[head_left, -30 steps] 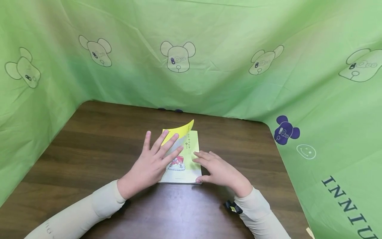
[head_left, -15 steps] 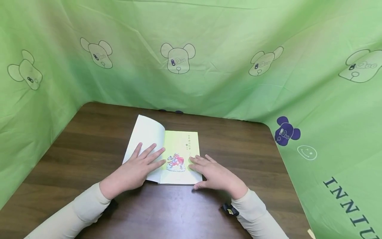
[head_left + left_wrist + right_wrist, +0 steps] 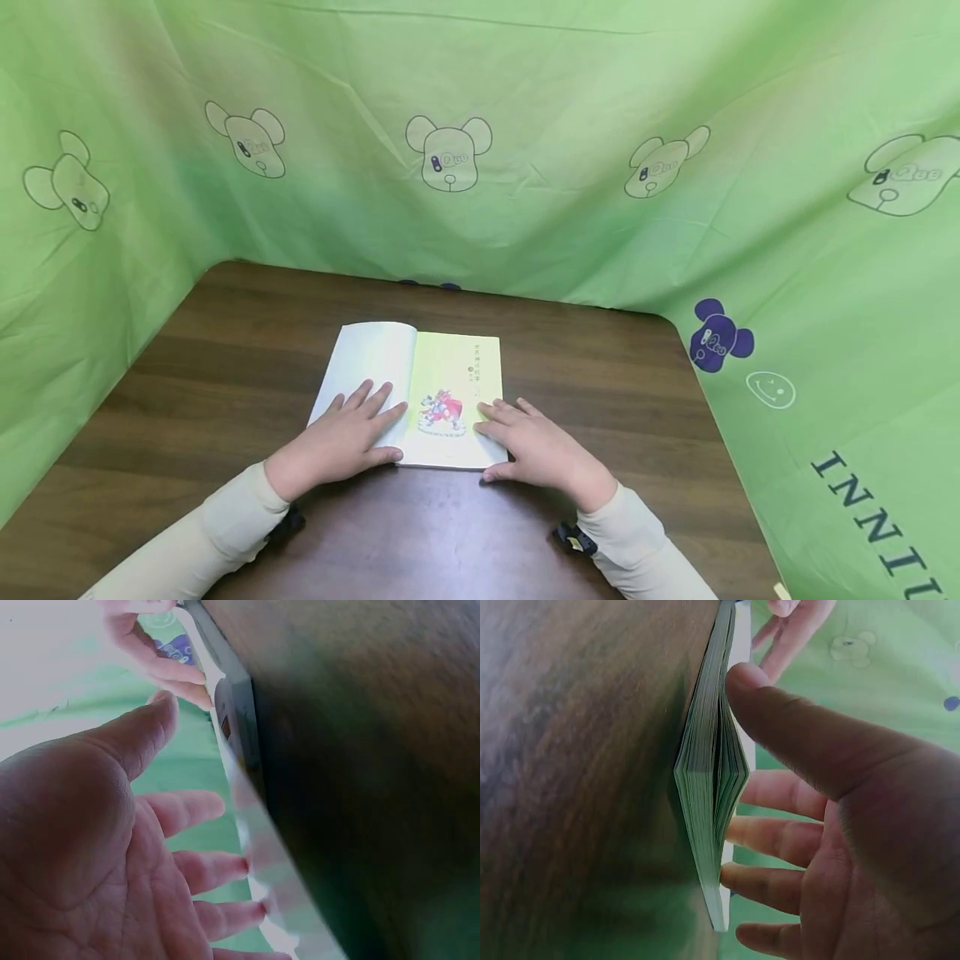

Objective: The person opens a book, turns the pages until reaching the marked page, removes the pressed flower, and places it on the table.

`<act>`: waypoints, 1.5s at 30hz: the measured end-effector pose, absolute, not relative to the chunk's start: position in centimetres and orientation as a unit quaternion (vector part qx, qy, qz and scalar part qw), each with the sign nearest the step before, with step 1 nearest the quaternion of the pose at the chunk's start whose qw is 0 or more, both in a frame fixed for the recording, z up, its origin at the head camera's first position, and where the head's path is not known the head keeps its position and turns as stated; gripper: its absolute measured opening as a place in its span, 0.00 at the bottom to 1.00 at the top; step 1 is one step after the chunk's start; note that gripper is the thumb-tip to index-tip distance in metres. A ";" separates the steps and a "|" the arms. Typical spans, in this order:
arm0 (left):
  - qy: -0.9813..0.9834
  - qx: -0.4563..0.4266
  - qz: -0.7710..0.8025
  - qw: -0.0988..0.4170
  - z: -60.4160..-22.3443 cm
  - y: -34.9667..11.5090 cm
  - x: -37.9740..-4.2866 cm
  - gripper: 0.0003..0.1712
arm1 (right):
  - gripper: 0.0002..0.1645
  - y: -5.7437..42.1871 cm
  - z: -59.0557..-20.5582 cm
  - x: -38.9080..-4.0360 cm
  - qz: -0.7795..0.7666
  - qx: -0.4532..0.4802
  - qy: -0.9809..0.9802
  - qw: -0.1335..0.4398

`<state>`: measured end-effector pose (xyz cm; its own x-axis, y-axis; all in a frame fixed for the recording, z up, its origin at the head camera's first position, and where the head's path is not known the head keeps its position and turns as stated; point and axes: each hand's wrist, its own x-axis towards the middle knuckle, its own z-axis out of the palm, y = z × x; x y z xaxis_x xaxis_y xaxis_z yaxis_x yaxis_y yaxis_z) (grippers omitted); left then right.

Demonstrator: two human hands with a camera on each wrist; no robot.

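A book (image 3: 450,358) lies open on the table at its first pages, a plain white leaf on the left and a pale yellow title page with a small coloured figure on the right. My left hand (image 3: 337,437) rests on the white leaf, fingers spread, thumb near the spine. On the title page's right edge lie the fingertips of my right hand (image 3: 536,446), its thumb by the lower corner. In the right wrist view the thick page block (image 3: 709,772) gapes slightly, with the right fingers straight along its top side. The left wrist view shows straight left fingers (image 3: 214,871) touching the leaf.
The dark wooden table (image 3: 465,542) extends around the book on all sides. Green fabric (image 3: 525,225) printed with bear heads hangs behind it and along both sides. A small pale object (image 3: 782,591) shows at the right table edge.
The cover leaf has swung over to the left and now lies flatter. My left hand moved left and down with it, then slightly back right. The right hand stayed near the right edge.
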<state>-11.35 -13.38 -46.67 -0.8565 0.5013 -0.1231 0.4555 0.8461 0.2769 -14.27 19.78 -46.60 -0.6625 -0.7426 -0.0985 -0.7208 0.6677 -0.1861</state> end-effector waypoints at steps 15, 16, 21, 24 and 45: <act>0.963 0.213 0.138 0.093 -46.8 -12.2 -11.8 0.42 | 0.21 19.4 -46.0 -13.9 -0.010 -0.437 0.899 0.034; 0.963 0.211 0.141 0.090 -46.7 -12.0 -11.8 0.42 | 0.16 19.5 -45.9 -14.0 0.000 -0.451 0.892 0.025; 0.967 0.192 0.150 0.077 -46.7 -11.4 -11.6 0.40 | 0.02 19.8 -45.5 -14.3 0.005 -0.499 0.867 -0.007; 0.969 0.179 0.154 0.068 -46.9 -10.9 -11.6 0.41 | 0.04 19.9 -45.4 -14.5 -0.025 -0.498 0.867 -0.007; 0.983 0.129 0.128 0.005 -47.7 -8.6 -11.0 0.45 | 0.09 19.2 -46.4 -14.9 -0.133 -0.343 0.919 -0.142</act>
